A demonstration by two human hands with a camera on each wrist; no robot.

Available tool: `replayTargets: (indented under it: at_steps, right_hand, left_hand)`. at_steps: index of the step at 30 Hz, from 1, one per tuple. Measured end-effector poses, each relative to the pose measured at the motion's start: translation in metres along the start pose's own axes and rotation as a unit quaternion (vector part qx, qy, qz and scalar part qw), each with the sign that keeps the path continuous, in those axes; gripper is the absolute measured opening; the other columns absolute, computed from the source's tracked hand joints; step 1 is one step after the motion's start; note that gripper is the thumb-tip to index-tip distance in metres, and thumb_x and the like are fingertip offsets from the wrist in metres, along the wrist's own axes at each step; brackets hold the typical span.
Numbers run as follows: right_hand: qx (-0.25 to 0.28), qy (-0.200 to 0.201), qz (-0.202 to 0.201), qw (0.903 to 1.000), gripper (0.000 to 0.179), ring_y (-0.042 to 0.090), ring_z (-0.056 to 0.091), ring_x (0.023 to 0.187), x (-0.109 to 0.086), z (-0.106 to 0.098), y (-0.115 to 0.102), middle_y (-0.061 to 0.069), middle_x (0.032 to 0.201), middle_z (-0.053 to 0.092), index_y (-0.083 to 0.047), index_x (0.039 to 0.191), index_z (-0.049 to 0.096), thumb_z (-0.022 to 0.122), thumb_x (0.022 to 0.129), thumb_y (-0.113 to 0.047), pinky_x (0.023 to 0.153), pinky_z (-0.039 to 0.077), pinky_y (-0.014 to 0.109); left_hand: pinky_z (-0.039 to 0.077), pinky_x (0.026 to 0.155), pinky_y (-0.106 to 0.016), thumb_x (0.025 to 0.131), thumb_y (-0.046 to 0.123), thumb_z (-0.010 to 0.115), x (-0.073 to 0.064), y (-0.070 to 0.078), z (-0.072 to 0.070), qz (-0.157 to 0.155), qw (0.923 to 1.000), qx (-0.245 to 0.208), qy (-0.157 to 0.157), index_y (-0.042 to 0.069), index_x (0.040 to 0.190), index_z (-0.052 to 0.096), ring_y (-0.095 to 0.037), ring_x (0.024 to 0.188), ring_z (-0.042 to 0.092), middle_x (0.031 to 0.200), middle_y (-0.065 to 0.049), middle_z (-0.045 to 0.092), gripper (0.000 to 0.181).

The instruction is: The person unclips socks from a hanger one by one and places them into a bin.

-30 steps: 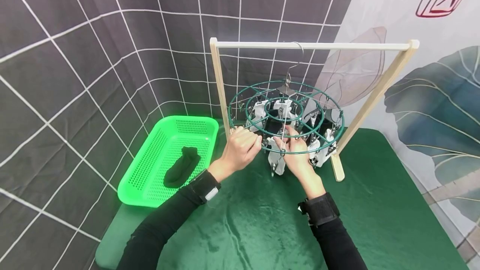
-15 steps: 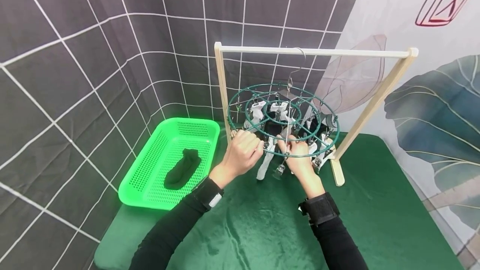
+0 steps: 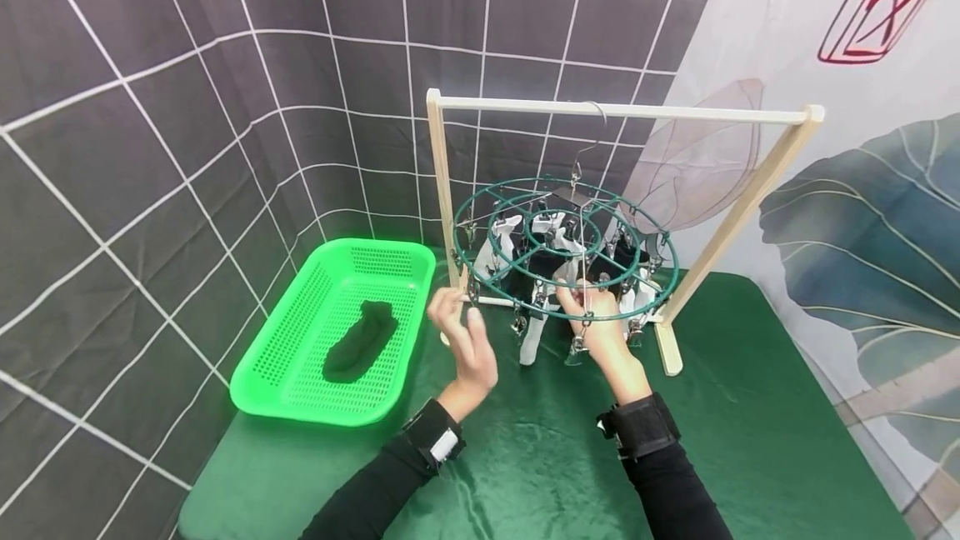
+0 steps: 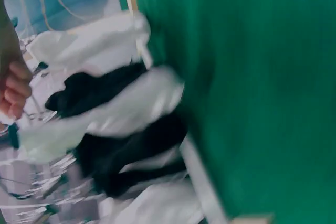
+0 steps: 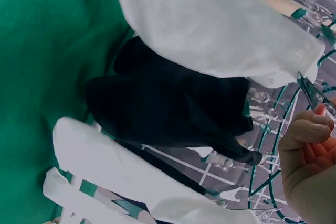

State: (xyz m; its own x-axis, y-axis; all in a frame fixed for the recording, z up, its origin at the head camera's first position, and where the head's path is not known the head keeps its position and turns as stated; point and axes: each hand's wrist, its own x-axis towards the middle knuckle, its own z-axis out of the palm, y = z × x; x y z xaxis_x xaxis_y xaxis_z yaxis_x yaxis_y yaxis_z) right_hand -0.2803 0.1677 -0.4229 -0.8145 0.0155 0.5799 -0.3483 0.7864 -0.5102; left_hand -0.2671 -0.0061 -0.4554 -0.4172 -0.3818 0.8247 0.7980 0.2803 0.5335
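A round green sock hanger [image 3: 468, 261] with several clips hangs by its hook from a wooden stand [image 3: 630, 111]. White socks [image 5: 210, 22] and black socks [image 5: 168, 103] hang from it. At its near side my right hand [image 3: 600, 319] has curled fingers and pinches a metal clip [image 5: 311, 92] that bites the cuff of a white sock. My left hand [image 3: 468, 348] is by the hanger's left rim, thumb apart and fingers loosely bent, with nothing seen in it. Blur in the left wrist view softens the hanging socks [image 4: 115, 108].
A bright green basket [image 3: 251, 394] stands left of the stand, with one dark sock [image 3: 362, 342] lying inside. Green cloth [image 3: 525, 473] covers the table. The stand's right foot [image 3: 670, 348] rests on it, and a gridded curtain [image 3: 247, 165] rises behind.
My left hand has come off the hanger's left rim, moved down and toward me, and uncurled its fingers. The right hand stays at the near side. The hanger has turned slightly.
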Motion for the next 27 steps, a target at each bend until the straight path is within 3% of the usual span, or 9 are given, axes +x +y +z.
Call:
replayTargets:
  at_steps: [2,4,8,10,13,17,19,24,27]
  right_hand:
    - [0.000,-0.018,0.026,0.9995,0.045,0.016,0.032,0.045,0.000,0.000,0.000,-0.006,0.048,0.030,-0.014,0.056,0.034,0.051,0.095,-0.027,0.048,0.031,0.034]
    - [0.013,-0.032,0.057,0.9978,0.046,0.019,0.036,0.047,0.000,-0.002,0.000,-0.004,0.048,0.033,-0.014,0.055,0.036,0.049,0.096,-0.031,0.052,0.032,0.034]
    - [0.032,-0.049,0.073,0.9956,0.047,0.020,0.035,0.047,-0.001,-0.002,0.001,-0.003,0.048,0.033,-0.015,0.055,0.035,0.046,0.097,-0.035,0.051,0.030,0.033]
    - [0.041,-0.052,0.077,0.9949,0.048,0.019,0.031,0.046,-0.002,-0.001,0.002,-0.004,0.047,0.031,-0.015,0.055,0.034,0.046,0.097,-0.036,0.050,0.028,0.032]
    - [0.034,-0.046,0.068,0.9961,0.049,0.019,0.028,0.044,-0.002,0.000,0.001,-0.004,0.047,0.028,-0.015,0.054,0.032,0.046,0.097,-0.034,0.049,0.027,0.033]
    - [0.018,-0.025,0.047,0.9984,0.048,0.017,0.027,0.044,-0.001,0.002,0.000,-0.005,0.047,0.027,-0.015,0.054,0.032,0.049,0.095,-0.029,0.047,0.026,0.032]
    - [0.005,-0.005,-0.014,0.9999,0.042,0.016,0.027,0.044,-0.002,0.004,0.003,-0.004,0.049,0.029,-0.012,0.057,0.037,0.051,0.095,-0.024,0.045,0.027,0.032]
    - [-0.063,0.074,-0.232,0.9678,0.021,0.018,0.027,0.044,-0.001,0.008,0.015,0.005,0.057,0.038,-0.003,0.080,0.051,0.049,0.097,-0.015,0.039,0.026,0.033]
    - [-0.089,0.097,-0.267,0.9546,0.024,0.021,0.029,0.043,0.001,0.009,0.018,0.008,0.059,0.041,-0.002,0.086,0.053,0.043,0.101,-0.017,0.038,0.027,0.035]
  left_hand:
    - [0.033,0.091,-0.029,0.091,-0.006,0.038,-0.008,-0.001,0.002,-0.131,0.9896,-0.052,0.028,-0.011,0.113,0.039,-0.029,0.099,0.038,0.109,-0.023,0.040,0.022]
    - [0.034,0.088,-0.027,0.094,-0.007,0.037,-0.010,0.001,0.004,-0.250,0.9651,-0.076,0.015,-0.012,0.111,0.040,-0.031,0.098,0.040,0.106,-0.022,0.041,0.018]
    - [0.040,0.089,-0.036,0.095,-0.005,0.038,-0.007,0.006,0.008,-0.390,0.9126,-0.053,-0.112,-0.014,0.108,0.047,-0.039,0.099,0.047,0.104,-0.025,0.049,0.019]
    - [0.043,0.086,-0.035,0.096,-0.001,0.041,-0.007,0.004,0.012,-0.388,0.9007,-0.025,-0.193,-0.012,0.113,0.049,-0.038,0.098,0.051,0.106,-0.024,0.051,0.022]
    - [0.041,0.092,-0.033,0.095,-0.002,0.045,-0.006,-0.003,0.018,-0.385,0.8769,-0.072,-0.279,-0.011,0.128,0.043,-0.037,0.111,0.049,0.122,-0.029,0.047,0.035]
    - [0.041,0.096,-0.031,0.094,-0.003,0.045,-0.009,-0.015,0.027,-0.430,0.8273,-0.157,-0.326,-0.012,0.136,0.036,-0.039,0.123,0.045,0.133,-0.031,0.046,0.044]
    - [0.043,0.092,-0.028,0.092,-0.005,0.044,-0.012,-0.017,0.031,-0.451,0.8095,-0.170,-0.335,-0.013,0.131,0.041,-0.041,0.116,0.050,0.123,-0.034,0.053,0.040]
    - [0.045,0.078,-0.022,0.093,0.002,0.046,-0.007,0.001,0.026,-0.438,0.8131,-0.139,-0.358,-0.016,0.111,0.051,-0.031,0.084,0.062,0.091,-0.025,0.061,0.026]
    - [0.044,0.063,-0.018,0.097,0.009,0.045,-0.008,0.004,0.022,-0.426,0.8216,-0.106,-0.363,-0.013,0.108,0.054,-0.010,0.070,0.054,0.087,-0.011,0.059,0.026]
